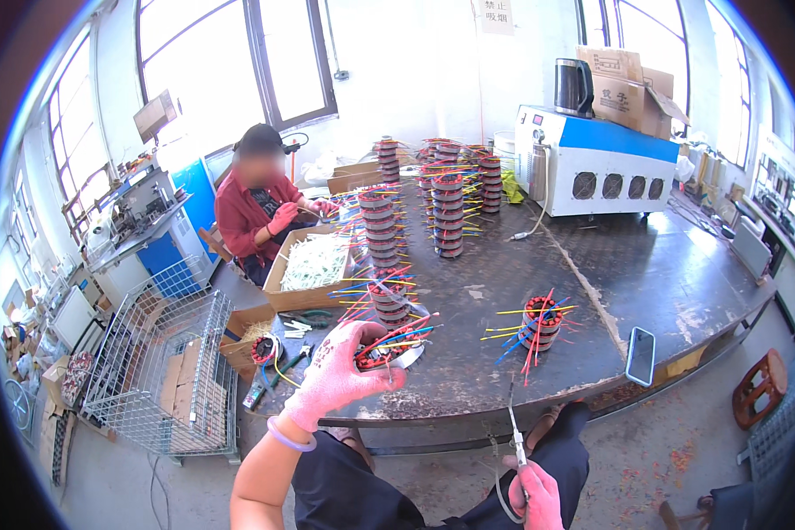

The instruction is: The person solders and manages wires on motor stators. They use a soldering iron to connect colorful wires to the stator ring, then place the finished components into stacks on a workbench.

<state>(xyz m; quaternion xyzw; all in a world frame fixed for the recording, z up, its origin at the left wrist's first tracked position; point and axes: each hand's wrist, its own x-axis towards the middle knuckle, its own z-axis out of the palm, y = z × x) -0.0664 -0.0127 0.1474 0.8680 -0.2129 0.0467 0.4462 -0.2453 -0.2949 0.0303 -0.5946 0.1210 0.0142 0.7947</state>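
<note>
Pink gloves cover both of my hands. My left hand (334,375) is closed around a wound motor stator (382,355) with red, blue and yellow wire leads, raised over the table's near edge. Low at the front, my right hand (539,496) grips a slim pen-like tool (518,436) with a pale body, a long thin metal tip and a cord. Its tip points up toward the table edge, apart from the stator. Just beyond my left hand stands a tall stack of stators (380,231); a shorter stator stack (541,325) stands right of it.
On the dark table (495,281) are more stator stacks (448,216), a phone (640,356), pliers (314,316) and a blue-white machine (592,168). A co-worker (258,203) in red sits far left behind a box of white pieces (314,262). A wire cage (172,362) stands left.
</note>
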